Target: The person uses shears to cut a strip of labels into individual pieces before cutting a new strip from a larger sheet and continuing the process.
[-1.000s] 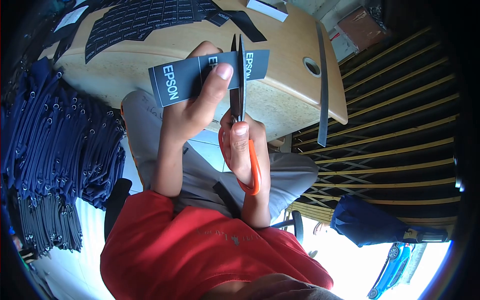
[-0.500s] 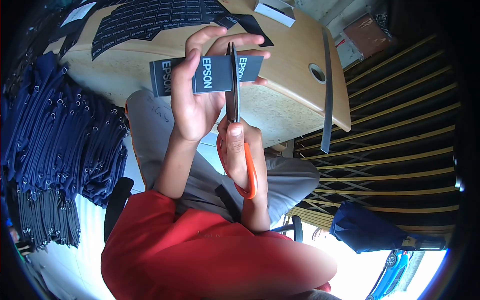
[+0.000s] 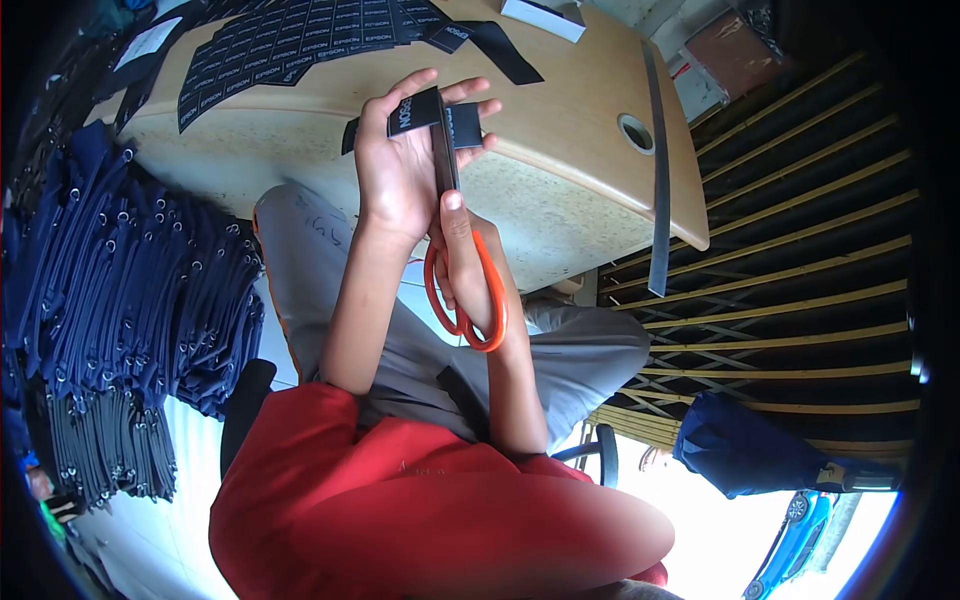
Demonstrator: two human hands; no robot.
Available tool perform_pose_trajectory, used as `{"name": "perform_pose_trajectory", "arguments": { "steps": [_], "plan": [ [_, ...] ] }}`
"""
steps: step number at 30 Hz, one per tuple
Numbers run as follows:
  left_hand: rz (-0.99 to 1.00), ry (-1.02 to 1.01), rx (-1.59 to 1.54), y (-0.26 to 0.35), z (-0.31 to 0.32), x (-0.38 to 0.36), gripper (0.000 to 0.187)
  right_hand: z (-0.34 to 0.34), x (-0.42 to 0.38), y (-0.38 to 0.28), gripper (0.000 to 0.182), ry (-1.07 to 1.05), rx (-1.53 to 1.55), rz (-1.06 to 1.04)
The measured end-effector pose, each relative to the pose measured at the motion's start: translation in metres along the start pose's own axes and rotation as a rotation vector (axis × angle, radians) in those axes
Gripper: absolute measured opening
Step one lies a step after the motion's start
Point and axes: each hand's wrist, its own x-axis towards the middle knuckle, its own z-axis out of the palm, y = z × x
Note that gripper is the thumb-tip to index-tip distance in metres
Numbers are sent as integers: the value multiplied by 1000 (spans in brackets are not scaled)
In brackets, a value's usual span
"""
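A dark fabric strip printed with EPSON (image 3: 413,110) lies across the fingers of my left hand (image 3: 393,185). My left thumb is bent over it, and its left end hangs behind the thumb. My right hand (image 3: 462,255) grips scissors (image 3: 447,165) by their orange handles, thumb on top. The blades point away from me and stand edge-on across the strip, between two printed parts. They look close together; whether the strip is cut through there cannot be seen. The right part of the strip rests against my left fingers.
Sheets of EPSON labels (image 3: 300,45) cover the far left of the wooden table (image 3: 570,120). A loose dark piece (image 3: 507,53), a white box (image 3: 545,17) and a long dark strip (image 3: 660,180) lie on it too. Blue straps with metal rings (image 3: 140,270) hang at the left.
Both hands, with the strip and scissors, have moved away from me toward the table. The strip is now tilted and more foreshortened. The scissor tips, slightly apart before, look closer together.
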Motion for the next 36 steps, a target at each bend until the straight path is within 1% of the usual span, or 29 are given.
{"name": "perform_pose_trajectory", "arguments": {
  "steps": [2, 3, 5, 7, 8, 10, 12, 13, 14, 15, 16, 17, 18, 20, 21, 22, 24, 25, 26, 28, 29, 31, 32, 34, 35, 36],
  "plan": [
    [-62, 92, -133, -2, -8, 4, 39, -2, 2, 1, 62, -55, 11, -19],
    [-64, 89, -129, -3, -13, 6, 39, -5, 2, 1, 61, -77, 15, -33],
    [-99, 75, -333, -4, -20, 7, 36, -10, 0, -1, 59, -108, 44, -44],
    [-89, 89, -329, -2, -15, 6, 36, -16, -5, -6, 57, -129, 109, -16],
    [-80, 101, -327, -1, -13, 6, 36, -18, -7, -6, 56, -113, 131, -47],
    [-74, 62, -318, 0, -14, 6, 36, -25, -12, -10, 52, -67, 263, -112],
    [-86, 34, -311, -3, -9, 4, 36, -26, -15, -16, 46, 102, 144, -201],
    [-103, 92, -261, -5, -2, 3, 36, -27, -16, -20, 43, 179, 114, -200],
    [-122, 85, -255, -8, -1, 2, 36, -29, -16, -23, 40, 261, 84, -198],
    [-135, 29, -255, -12, -2, 1, 37, -32, -15, -21, 36, 327, 88, -200],
    [-150, -29, -257, -17, 0, 0, 37, -36, -16, -22, 29, 358, 122, -139],
    [-168, -57, -258, -21, 3, -2, 38, -38, -15, -21, 27, 398, 121, -157],
    [-195, -68, -255, -25, 7, -4, 38, -39, -13, -19, 25, 439, 118, -176],
    [-250, -118, -304, -32, 14, -8, 40, -41, -10, -18, 25, 503, 2, -277],
    [-265, -124, -305, -36, 15, -9, 41, -43, -9, -15, 28, 521, -50, -270],
    [-288, -134, -298, -40, 16, -10, 41, -41, -5, -10, 30, 569, -43, -314],
    [-248, -101, -212, -45, 17, -10, 41, -41, 1, -3, 30, 571, -89, -282],
    [-245, -105, -221, -49, 19, -11, 40, -41, -6, -14, 23, 516, -104, -101],
    [-261, -83, -210, -54, 16, -11, 40, -39, -1, -7, 23, 547, -130, -161],
    [-222, -1, -156, -61, 14, -11, 41, -37, 5, -1, 25, 549, -180, -140],
    [-235, -4, -141, -61, 13, -10, 41, -37, 8, 2, 25, 560, -164, -136],
    [-216, 100, -218, -62, 11, -7, 41, -36, 14, 9, 25, 548, -162, -165],
    [-232, 97, -199, -62, 10, -5, 41, -36, 16, 11, 25, 562, -142, -160],
    [-173, 133, -255, -65, 9, -3, 39, -36, 18, 15, 25, 567, -138, -207],
    [-188, 132, -240, -66, 6, -2, 39, -37, 19, 17, 25, 580, -122, -199],
    [-181, 88, -317, -67, 3, -1, 37, -38, 20, 19, 22, 591, -94, -242]
  ]
}}
